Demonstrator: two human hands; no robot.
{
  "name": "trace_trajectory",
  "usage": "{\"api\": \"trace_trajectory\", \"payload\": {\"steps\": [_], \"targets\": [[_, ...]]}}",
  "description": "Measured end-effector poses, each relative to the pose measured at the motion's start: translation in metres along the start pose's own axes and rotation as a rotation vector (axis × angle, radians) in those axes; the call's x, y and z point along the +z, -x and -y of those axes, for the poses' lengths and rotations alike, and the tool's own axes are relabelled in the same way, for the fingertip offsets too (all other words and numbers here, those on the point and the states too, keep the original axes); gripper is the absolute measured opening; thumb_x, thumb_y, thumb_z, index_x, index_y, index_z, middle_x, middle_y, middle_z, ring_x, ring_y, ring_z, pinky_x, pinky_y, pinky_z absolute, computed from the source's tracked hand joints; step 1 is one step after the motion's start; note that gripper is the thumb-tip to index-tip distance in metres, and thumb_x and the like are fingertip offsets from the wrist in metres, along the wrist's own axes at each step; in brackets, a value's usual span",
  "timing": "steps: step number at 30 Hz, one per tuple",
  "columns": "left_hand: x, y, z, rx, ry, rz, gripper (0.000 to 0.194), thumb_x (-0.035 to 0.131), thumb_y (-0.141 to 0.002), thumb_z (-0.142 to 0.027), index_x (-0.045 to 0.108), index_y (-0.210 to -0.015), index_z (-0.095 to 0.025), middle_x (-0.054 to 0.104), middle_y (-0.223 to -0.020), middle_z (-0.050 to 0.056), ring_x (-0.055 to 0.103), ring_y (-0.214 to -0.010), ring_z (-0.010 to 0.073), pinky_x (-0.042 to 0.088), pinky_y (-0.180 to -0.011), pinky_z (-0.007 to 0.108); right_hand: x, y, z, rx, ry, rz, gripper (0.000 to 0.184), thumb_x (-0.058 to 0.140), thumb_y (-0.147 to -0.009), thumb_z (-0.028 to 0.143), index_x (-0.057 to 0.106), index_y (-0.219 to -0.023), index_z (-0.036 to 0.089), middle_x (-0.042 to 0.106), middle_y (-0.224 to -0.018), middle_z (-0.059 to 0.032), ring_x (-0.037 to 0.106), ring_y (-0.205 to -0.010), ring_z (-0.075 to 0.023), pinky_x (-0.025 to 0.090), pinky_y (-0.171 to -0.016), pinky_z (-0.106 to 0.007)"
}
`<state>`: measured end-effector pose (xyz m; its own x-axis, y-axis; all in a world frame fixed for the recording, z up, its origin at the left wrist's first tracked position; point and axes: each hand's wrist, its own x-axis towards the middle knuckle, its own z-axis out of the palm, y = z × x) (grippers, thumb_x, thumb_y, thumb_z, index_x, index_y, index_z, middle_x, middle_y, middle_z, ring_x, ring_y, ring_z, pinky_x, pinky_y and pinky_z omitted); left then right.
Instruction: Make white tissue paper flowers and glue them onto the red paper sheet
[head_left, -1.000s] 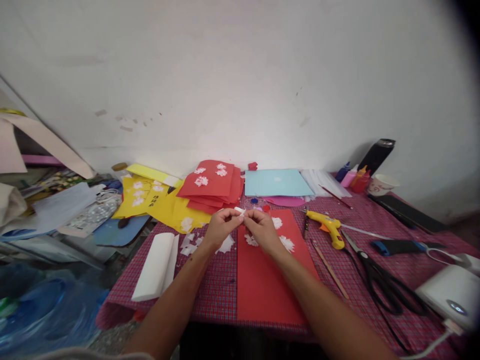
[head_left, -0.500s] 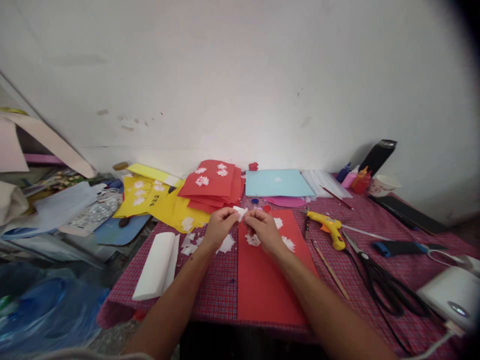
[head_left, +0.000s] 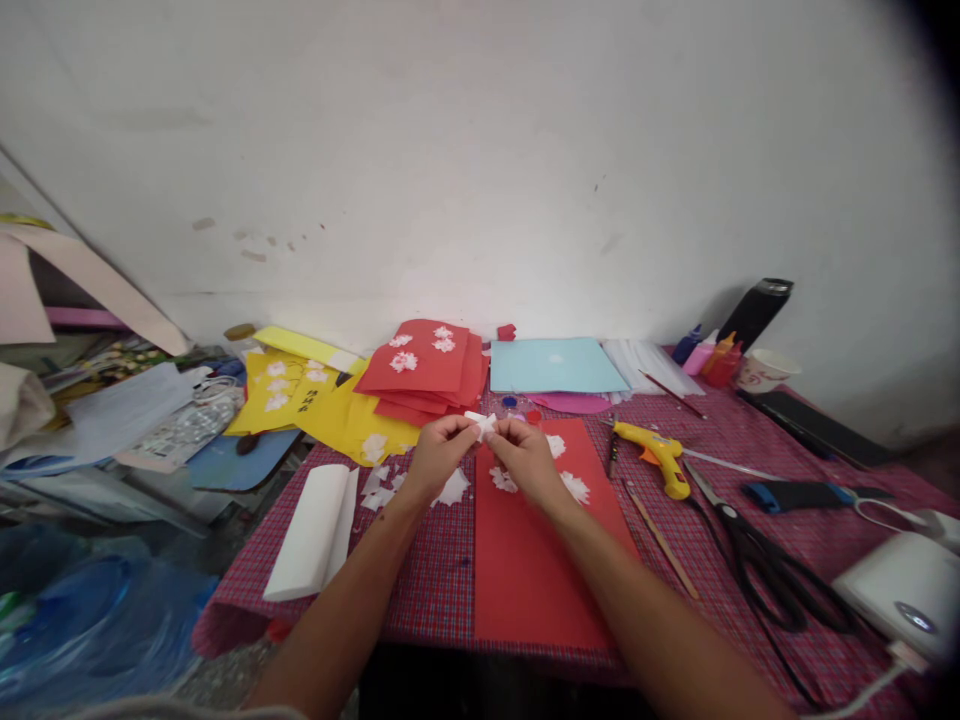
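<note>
Between my fingertips is a small piece of white paper, held from both sides. My left hand pinches its left part, and my right hand pinches its right part. Both hands hover over the far end of a long red sheet. White crinkled paper flowers lie on that sheet, some partly covered by my right hand. To the left of the sheet are torn white paper scraps and a folded white paper pad.
A yellow glue gun, black scissors, a wooden stick and a white device lie on the right. Behind are stacked red cards, yellow sheets, blue sheets, paint bottles and a black flask.
The right fingers have shifted slightly on the white paper, and more of it shows between the hands. Everything else stays in place.
</note>
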<state>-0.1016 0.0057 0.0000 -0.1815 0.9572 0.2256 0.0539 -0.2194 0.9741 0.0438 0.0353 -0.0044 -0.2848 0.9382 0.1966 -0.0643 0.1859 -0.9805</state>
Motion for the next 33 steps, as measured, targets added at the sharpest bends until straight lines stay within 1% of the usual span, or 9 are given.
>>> {"api": "trace_trajectory", "payload": {"steps": [2,6,10,14,19,24,29,33], "targets": [[-0.0002,-0.0002,0.0008,-0.009,0.007,-0.028,0.019,0.066,-0.077,-0.033,0.069,-0.073,-0.015,0.063,-0.067,0.001,0.054,-0.063,0.0118,0.042,-0.063,0.024,-0.0005,0.0001,-0.0005,0.038,-0.022,-0.011,0.024,0.066,-0.076,0.038,0.053,-0.065,0.021,0.048,-0.049,0.0064,0.040,-0.043,-0.0099,0.031,-0.043,-0.023],[-0.0008,-0.0010,0.0032,-0.020,0.025,-0.063,0.019,0.066,-0.075,-0.033,0.067,-0.070,-0.015,0.063,-0.065,0.001,0.054,-0.062,0.0118,0.042,-0.062,0.024,-0.0015,0.0008,0.0016,0.116,-0.138,-0.021,0.021,0.065,-0.074,0.034,0.053,-0.063,0.021,0.049,-0.045,0.0065,0.041,-0.039,-0.0102,0.030,-0.039,-0.022],[-0.0016,-0.0020,0.0057,-0.045,0.055,-0.084,0.018,0.067,-0.075,-0.033,0.066,-0.070,-0.016,0.063,-0.065,0.001,0.056,-0.062,0.0122,0.044,-0.063,0.024,-0.0030,0.0006,0.0033,0.142,-0.228,-0.019,0.017,0.064,-0.072,0.030,0.053,-0.061,0.021,0.050,-0.044,0.0058,0.042,-0.038,-0.0103,0.029,-0.038,-0.022],[-0.0028,-0.0029,0.0073,-0.056,0.101,-0.113,0.016,0.067,-0.073,-0.032,0.065,-0.070,-0.016,0.060,-0.063,-0.001,0.056,-0.060,0.0123,0.044,-0.061,0.025,-0.0039,0.0008,0.0047,0.174,-0.258,-0.028,0.014,0.063,-0.070,0.027,0.053,-0.061,0.021,0.050,-0.044,0.0054,0.043,-0.038,-0.0106,0.030,-0.039,-0.023],[-0.0041,-0.0032,0.0071,-0.050,0.085,-0.117,0.015,0.065,-0.072,-0.031,0.065,-0.069,-0.016,0.061,-0.064,0.000,0.055,-0.060,0.0122,0.044,-0.061,0.024,-0.0039,0.0016,0.0063,0.183,-0.269,-0.032,0.013,0.062,-0.068,0.025,0.052,-0.060,0.021,0.050,-0.044,0.0053,0.042,-0.038,-0.0106,0.030,-0.039,-0.023],[-0.0044,-0.0031,0.0074,-0.056,0.095,-0.114,0.014,0.065,-0.072,-0.030,0.062,-0.067,-0.017,0.057,-0.062,-0.002,0.055,-0.059,0.0120,0.043,-0.060,0.024,-0.0048,0.0003,0.0026,0.166,-0.257,-0.041,0.014,0.062,-0.070,0.028,0.053,-0.062,0.021,0.051,-0.046,0.0053,0.042,-0.039,-0.0105,0.032,-0.041,-0.023],[-0.0048,-0.0025,0.0075,-0.034,0.084,-0.110,0.014,0.063,-0.074,-0.028,0.061,-0.067,-0.016,0.055,-0.060,-0.002,0.052,-0.057,0.0112,0.041,-0.057,0.023,-0.0048,-0.0015,0.0004,0.148,-0.232,-0.057,0.015,0.063,-0.071,0.028,0.053,-0.062,0.021,0.051,-0.046,0.0049,0.043,-0.040,-0.0103,0.032,-0.041,-0.023],[-0.0042,-0.0023,0.0050,-0.044,0.112,-0.115,0.014,0.063,-0.073,-0.027,0.059,-0.065,-0.016,0.053,-0.058,-0.003,0.050,-0.056,0.0107,0.041,-0.057,0.023,-0.0059,-0.0013,0.0007,0.140,-0.227,-0.045,0.015,0.061,-0.070,0.025,0.052,-0.059,0.021,0.051,-0.045,0.0047,0.042,-0.039,-0.0101,0.031,-0.041,-0.023]]}}
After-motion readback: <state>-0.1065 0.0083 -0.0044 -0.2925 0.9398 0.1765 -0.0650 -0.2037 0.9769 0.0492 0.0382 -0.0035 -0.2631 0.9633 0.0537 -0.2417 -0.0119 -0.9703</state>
